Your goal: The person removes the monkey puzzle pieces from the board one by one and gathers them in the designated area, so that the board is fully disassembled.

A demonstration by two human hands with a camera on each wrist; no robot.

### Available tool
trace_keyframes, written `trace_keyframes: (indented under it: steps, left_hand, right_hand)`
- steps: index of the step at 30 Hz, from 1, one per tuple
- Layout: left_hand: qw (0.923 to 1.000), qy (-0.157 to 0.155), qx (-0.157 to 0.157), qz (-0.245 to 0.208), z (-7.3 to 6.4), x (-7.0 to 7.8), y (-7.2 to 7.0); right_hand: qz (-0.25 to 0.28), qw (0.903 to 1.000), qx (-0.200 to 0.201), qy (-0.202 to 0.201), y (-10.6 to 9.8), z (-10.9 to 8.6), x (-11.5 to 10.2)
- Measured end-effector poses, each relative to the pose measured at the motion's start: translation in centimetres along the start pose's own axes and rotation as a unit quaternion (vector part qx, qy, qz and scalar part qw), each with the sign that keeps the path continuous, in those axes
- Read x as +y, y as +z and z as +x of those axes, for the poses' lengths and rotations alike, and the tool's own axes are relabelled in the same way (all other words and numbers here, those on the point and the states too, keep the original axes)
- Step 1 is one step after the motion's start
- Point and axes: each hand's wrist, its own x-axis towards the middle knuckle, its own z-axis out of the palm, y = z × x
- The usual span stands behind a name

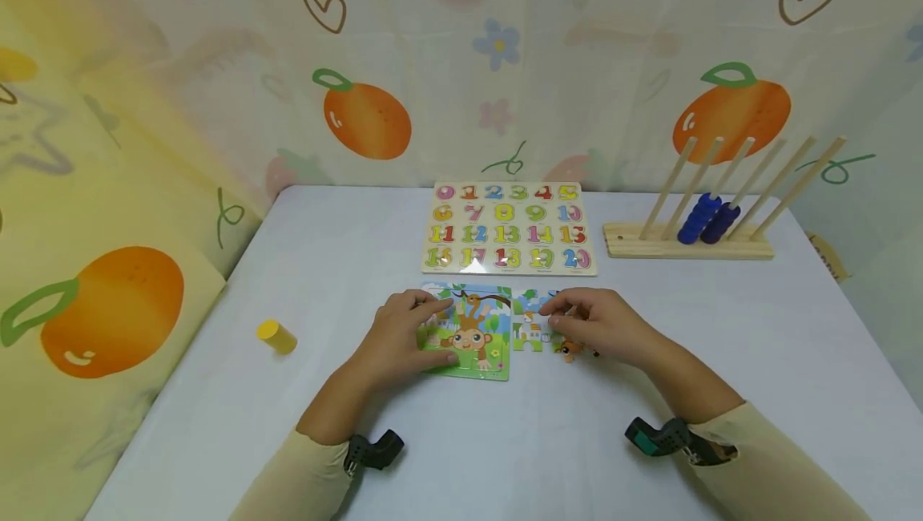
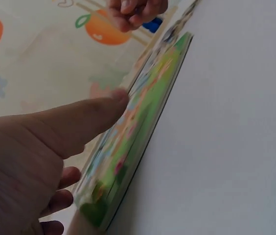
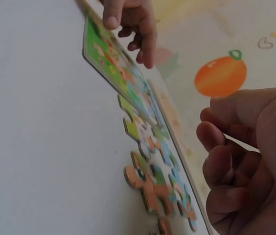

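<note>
A square jigsaw board [image 1: 472,338] with a monkey picture lies on the white table. My left hand [image 1: 405,337] is over its left part, thumb and fingers spread apart; in the left wrist view the thumb [image 2: 86,117] reaches across the board's edge. Loose jigsaw pieces [image 1: 529,333] lie right beside the board, some with a house and sky. My right hand [image 1: 609,325] hangs above these pieces with loosely bent fingers, and nothing shows between them. A brown piece [image 3: 153,188] with an eye lies below this hand, which partly covers the pieces in the head view.
Behind the jigsaw lies a number board [image 1: 508,228] with colourful numerals. At the back right stands a wooden peg rack [image 1: 688,245] with dark blue beads [image 1: 699,219] on two pegs. A yellow cylinder [image 1: 277,337] lies at the left. A fruit-print curtain [image 1: 447,104] hangs behind the table.
</note>
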Motion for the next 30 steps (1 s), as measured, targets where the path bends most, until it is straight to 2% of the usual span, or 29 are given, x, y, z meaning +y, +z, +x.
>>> trace_keyframes:
  steps: [6, 11, 16, 26, 30]
  left_hand:
    - [0.9999, 0.000, -0.004, 0.013, -0.7, -2.2, -1.2]
    - [0.9998, -0.010, -0.005, 0.019, -1.3, -3.4, -1.8]
    - [0.9999, 0.000, -0.008, 0.014, -1.4, -3.9, -1.9]
    - [0.9997, 0.021, -0.006, 0.012, -1.4, -4.7, -1.7]
    - [0.9995, 0.029, -0.004, 0.012, -1.4, -4.8, -1.8]
  right_hand:
    - [0.005, 0.9992, -0.021, -0.035, 1.2, 1.3, -1.0]
    - [0.011, 0.9973, -0.042, -0.060, 2.7, 2.6, -1.7]
    - [0.011, 0.9953, -0.058, -0.076, 4.2, 3.8, -2.6]
    - [-0.001, 0.9860, -0.092, -0.139, 7.1, 6.0, -4.1]
    - [0.000, 0.9855, -0.101, -0.136, 8.0, 6.6, -4.9]
